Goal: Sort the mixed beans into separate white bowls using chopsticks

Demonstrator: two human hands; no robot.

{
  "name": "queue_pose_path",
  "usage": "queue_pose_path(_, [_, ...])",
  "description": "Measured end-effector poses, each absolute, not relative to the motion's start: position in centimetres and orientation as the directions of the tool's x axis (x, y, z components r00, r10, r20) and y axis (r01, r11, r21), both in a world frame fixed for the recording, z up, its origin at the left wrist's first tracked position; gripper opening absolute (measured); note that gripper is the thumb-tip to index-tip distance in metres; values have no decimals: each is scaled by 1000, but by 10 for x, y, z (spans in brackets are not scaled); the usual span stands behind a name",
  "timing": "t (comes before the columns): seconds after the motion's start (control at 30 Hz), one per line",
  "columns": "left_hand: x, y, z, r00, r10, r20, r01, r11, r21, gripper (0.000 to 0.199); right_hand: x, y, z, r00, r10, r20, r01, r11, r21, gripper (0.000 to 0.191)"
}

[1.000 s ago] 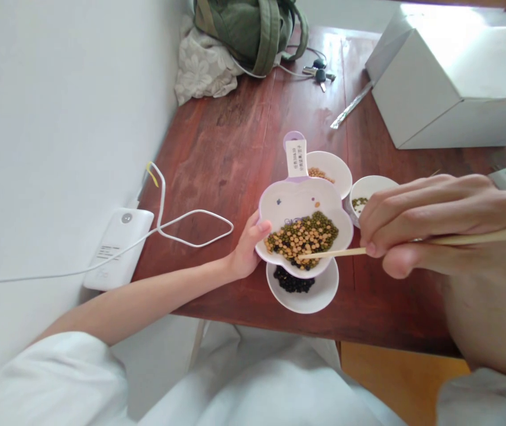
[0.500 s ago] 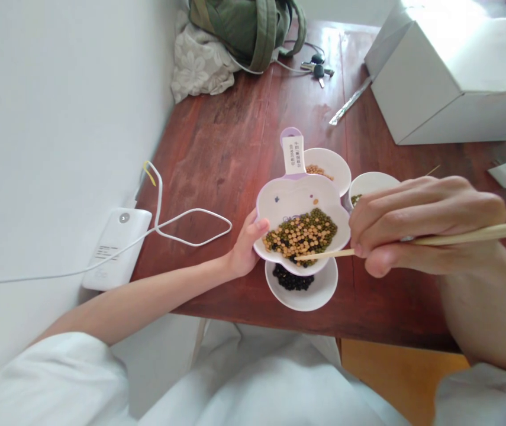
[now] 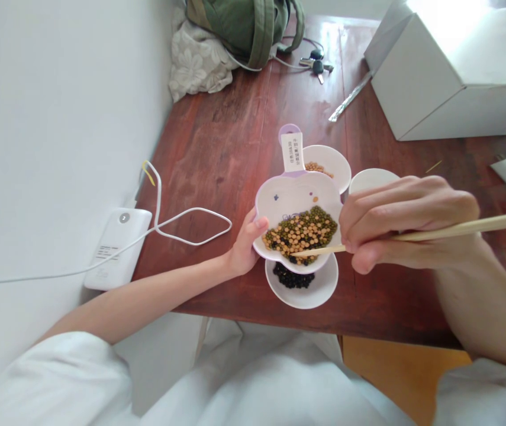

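My left hand grips the left edge of a white bowl with a purple rim and handle, thumb over the rim. Mixed beans in green, tan and black lie in it. My right hand is closed around wooden chopsticks, whose tips reach into the beans near the bowl's front. Below the bowl's front edge, a white dish holds black beans. Behind it, another dish holds tan beans. A third white dish is partly hidden by my right hand.
On the left, a white power bank with a cable lies against the wall. A green bag, keys and a large white box stand or lie at the back of the wooden table.
My right hand and the chopsticks have shifted slightly left, the tips moving a little further into the beans. My left hand keeps the bowl in nearly the same place.
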State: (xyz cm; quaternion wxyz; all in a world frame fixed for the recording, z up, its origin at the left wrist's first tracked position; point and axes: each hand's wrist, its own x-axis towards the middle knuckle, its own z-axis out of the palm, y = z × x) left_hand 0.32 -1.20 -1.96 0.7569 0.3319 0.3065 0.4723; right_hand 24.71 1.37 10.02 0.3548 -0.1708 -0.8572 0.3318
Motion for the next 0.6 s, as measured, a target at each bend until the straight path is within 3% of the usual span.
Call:
queue_pose_path(0.33, [3, -11, -18, 366, 919, -150, -513, 333, 791, 66, 248, 15, 102, -738, 519, 432, 57, 685, -726, 25])
queue_pose_path(0.6, [7, -11, -14, 313, 939, -142, -554, 302, 776, 56, 257, 19, 113, -838, 471, 276, 111, 642, -759, 25])
